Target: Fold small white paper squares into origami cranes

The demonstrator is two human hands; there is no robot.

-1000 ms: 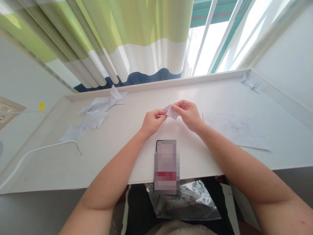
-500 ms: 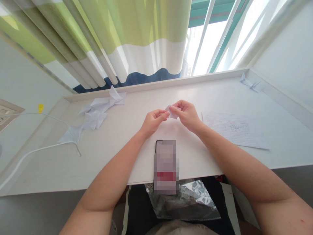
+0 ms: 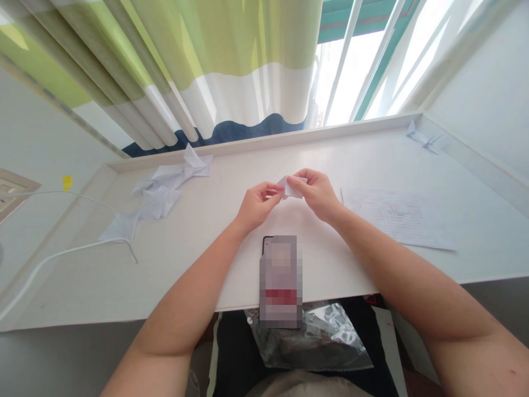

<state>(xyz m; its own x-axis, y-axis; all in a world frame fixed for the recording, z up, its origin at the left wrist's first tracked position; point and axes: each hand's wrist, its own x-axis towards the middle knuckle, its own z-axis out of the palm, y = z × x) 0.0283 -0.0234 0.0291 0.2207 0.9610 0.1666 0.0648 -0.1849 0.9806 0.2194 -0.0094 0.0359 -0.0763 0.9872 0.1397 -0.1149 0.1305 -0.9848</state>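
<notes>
A small folded piece of white paper [image 3: 293, 188] is held above the white desk [image 3: 256, 264], between my two hands. My left hand [image 3: 260, 205] pinches its left edge with thumb and fingertips. On the other side, my right hand [image 3: 317, 193] grips it, the thumb lying across the front and the fingers curled behind. Parts of the paper are hidden by my fingers. Below the hands lies a phone [image 3: 281, 275] with a blurred screen, its lower end reaching past the desk's front edge.
Several folded paper shapes [image 3: 159, 202] lie at the left, beside a white cable [image 3: 78, 249]. Lined, written paper [image 3: 397, 218] rests at the right; a small folded paper figure [image 3: 425, 141] sits in the far right corner. Clear plastic [image 3: 330, 339] covers my lap.
The fingers of my left hand have shifted slightly at the paper's left edge. The paper has turned a little and shows more of its flat face.
</notes>
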